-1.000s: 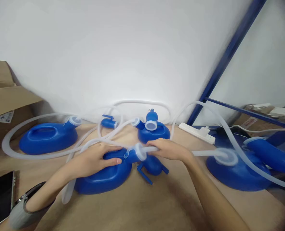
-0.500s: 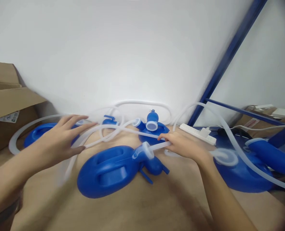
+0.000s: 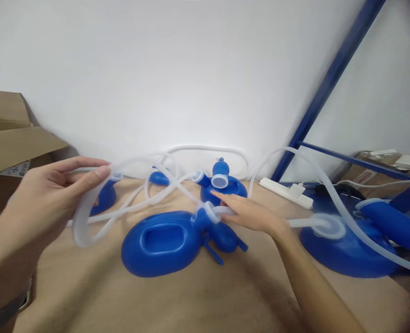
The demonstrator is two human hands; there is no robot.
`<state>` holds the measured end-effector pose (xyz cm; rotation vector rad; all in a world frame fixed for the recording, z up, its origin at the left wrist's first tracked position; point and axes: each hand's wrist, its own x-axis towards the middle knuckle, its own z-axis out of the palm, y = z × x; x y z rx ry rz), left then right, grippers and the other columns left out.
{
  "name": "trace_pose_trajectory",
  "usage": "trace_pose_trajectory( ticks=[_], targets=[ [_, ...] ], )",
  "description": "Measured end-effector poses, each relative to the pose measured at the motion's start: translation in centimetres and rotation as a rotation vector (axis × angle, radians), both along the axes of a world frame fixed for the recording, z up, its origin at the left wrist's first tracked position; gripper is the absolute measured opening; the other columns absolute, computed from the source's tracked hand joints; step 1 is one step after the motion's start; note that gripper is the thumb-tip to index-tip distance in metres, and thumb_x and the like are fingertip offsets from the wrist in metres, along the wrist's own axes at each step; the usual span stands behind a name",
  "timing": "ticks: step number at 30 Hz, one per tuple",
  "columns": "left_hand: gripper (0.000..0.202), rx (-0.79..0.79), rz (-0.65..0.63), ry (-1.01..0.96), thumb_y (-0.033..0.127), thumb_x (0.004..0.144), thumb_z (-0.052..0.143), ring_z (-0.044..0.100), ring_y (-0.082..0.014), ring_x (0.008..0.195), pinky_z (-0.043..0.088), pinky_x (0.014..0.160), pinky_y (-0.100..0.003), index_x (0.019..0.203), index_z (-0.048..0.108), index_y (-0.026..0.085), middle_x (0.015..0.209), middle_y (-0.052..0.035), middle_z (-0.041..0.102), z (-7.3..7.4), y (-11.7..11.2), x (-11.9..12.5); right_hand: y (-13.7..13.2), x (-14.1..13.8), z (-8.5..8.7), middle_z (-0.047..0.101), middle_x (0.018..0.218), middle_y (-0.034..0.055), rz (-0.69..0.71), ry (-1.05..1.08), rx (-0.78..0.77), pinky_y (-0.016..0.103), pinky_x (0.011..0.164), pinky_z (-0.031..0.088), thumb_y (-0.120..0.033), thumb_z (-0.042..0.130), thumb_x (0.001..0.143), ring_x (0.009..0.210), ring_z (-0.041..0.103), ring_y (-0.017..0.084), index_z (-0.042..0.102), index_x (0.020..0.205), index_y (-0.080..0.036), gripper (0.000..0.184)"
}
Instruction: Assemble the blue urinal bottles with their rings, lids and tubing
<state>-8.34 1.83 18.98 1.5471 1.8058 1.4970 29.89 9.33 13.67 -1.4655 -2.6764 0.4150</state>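
Observation:
My left hand (image 3: 52, 194) is raised at the left, its thumb and fingers closed on a loop of translucent white hose (image 3: 82, 222). In the middle lies a blue plastic bottle (image 3: 138, 259) on its side, with a recessed grip and a dangling blue cap (image 3: 223, 238). A whitish collar (image 3: 212, 212) rings its neck, where the hose enters. Just right of the neck, my right hand (image 3: 249, 212) is closed round the hose, its index finger stretched out. Part of the hose is hidden under that hand.
More blue bottles stand behind, including one with a funnel-like top (image 3: 220, 171), and another (image 3: 350, 249) sits at the right with its hose arching up. A power strip (image 3: 286, 193), a blue metal frame (image 3: 315, 106) and an open cardboard box (image 3: 7, 143) surround the brown tabletop (image 3: 177, 305).
My left hand has gone from open to closed on the hose, lifting a loop of it. The middle bottle has rolled and shifted slightly right; my right hand has stretched its index finger.

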Motion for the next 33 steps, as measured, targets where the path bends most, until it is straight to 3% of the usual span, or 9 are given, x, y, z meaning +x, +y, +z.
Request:
trace_pose_trajectory(
  ticks=[3,6,8,12,18,22,24,29,33],
  targets=[
    [0.056,0.012,-0.088,-0.037,0.067,0.074,0.081,0.057,-0.0132,0.048,0.042,0.039,-0.018,0.112,0.076,0.027,0.064,-0.0003,0.072,-0.8,-0.4,2.9,-1.9,-0.5,1.5,0.038,0.170,0.0107,0.115,0.122,0.075,0.052,0.120,0.040,-0.032,0.062,0.094,0.152,0.042,0.033,0.011,0.170,-0.031,0.091],
    [0.054,0.003,-0.275,0.010,0.063,0.083,0.075,0.050,-0.0113,0.044,0.037,0.037,-0.018,0.120,0.073,0.023,0.056,0.0027,0.063,-2.1,-0.3,5.6,-4.7,-2.3,2.9,0.037,0.170,0.0082,0.287,0.262,0.095,0.049,0.125,0.034,-0.041,0.074,0.091,0.153,0.039,0.032,0.029,0.167,-0.034,0.088],
    [0.056,-0.013,-0.400,0.015,0.059,0.089,0.069,0.060,-0.0144,0.052,0.047,0.043,-0.021,0.131,0.068,0.022,0.065,0.0007,0.068,-3.0,-0.3,6.9,-6.3,-4.3,2.8,0.048,0.164,0.0099,0.372,0.352,-0.010,0.049,0.125,0.035,-0.055,0.076,0.089,0.150,0.045,0.033,0.040,0.162,-0.031,0.085],
    [0.057,-0.035,-0.495,0.043,0.054,0.096,0.062,0.074,-0.0205,0.076,0.060,0.058,-0.026,0.144,0.058,0.024,0.102,-0.0076,0.079,-4.0,-0.5,7.6,-7.9,-8.8,0.7,0.054,0.159,0.0152,0.277,0.559,-0.297,0.056,0.121,0.039,-0.054,0.083,0.083,0.148,0.048,0.037,0.026,0.167,-0.026,0.106],
    [0.062,-0.062,-0.487,0.225,0.064,0.088,0.065,0.077,-0.0299,0.096,0.065,0.067,-0.033,0.138,0.064,0.027,0.127,-0.0105,0.075,-3.5,0.6,5.7,-7.2,-12.0,-2.2,0.077,0.127,0.0086,0.188,1.226,-0.730,0.043,0.105,0.055,-0.046,0.073,0.094,0.126,0.069,0.025,0.045,0.153,-0.026,0.068],
    [0.059,-0.290,-0.603,0.423,0.072,0.093,0.048,0.075,-0.0290,0.090,0.063,0.078,-0.038,0.117,0.075,0.026,0.110,-0.0076,0.079,-4.5,3.5,3.5,-6.4,-11.6,-1.8,0.080,0.106,0.0065,0.090,1.400,-0.622,0.031,0.079,0.063,-0.048,0.070,0.096,0.105,0.076,0.022,0.066,0.129,-0.022,0.042],
    [0.062,-0.464,-0.726,0.450,0.075,0.092,0.045,0.074,-0.0315,0.105,0.062,0.091,-0.040,0.114,0.077,0.027,0.115,-0.0069,0.079,-5.9,5.2,1.9,-6.2,-10.9,-1.1,0.080,0.099,0.0045,0.033,1.525,-0.582,0.027,0.070,0.063,-0.047,0.073,0.093,0.093,0.075,0.019,0.069,0.124,-0.024,0.038],
    [0.076,-0.610,-0.619,0.585,0.081,0.091,0.044,0.055,-0.0390,0.142,0.043,0.119,-0.052,0.136,0.072,0.027,0.150,-0.0095,0.063,-10.2,8.5,-2.1,-6.3,-9.7,0.4,0.079,0.090,0.0014,-0.042,1.703,-0.490,0.022,0.062,0.061,-0.042,0.080,0.089,0.069,0.066,0.012,0.073,0.114,-0.025,0.032],
    [0.082,-0.505,-0.518,0.664,0.078,0.095,0.033,0.031,-0.0380,0.158,0.025,0.128,-0.058,0.153,0.057,0.025,0.166,-0.0089,0.044,-12.5,10.2,-3.8,-6.5,-9.0,1.2,0.077,0.084,0.0007,-0.094,1.794,-0.443,0.023,0.059,0.060,-0.047,0.081,0.087,0.070,0.068,0.014,0.075,0.111,-0.024,0.034]
  ],
)
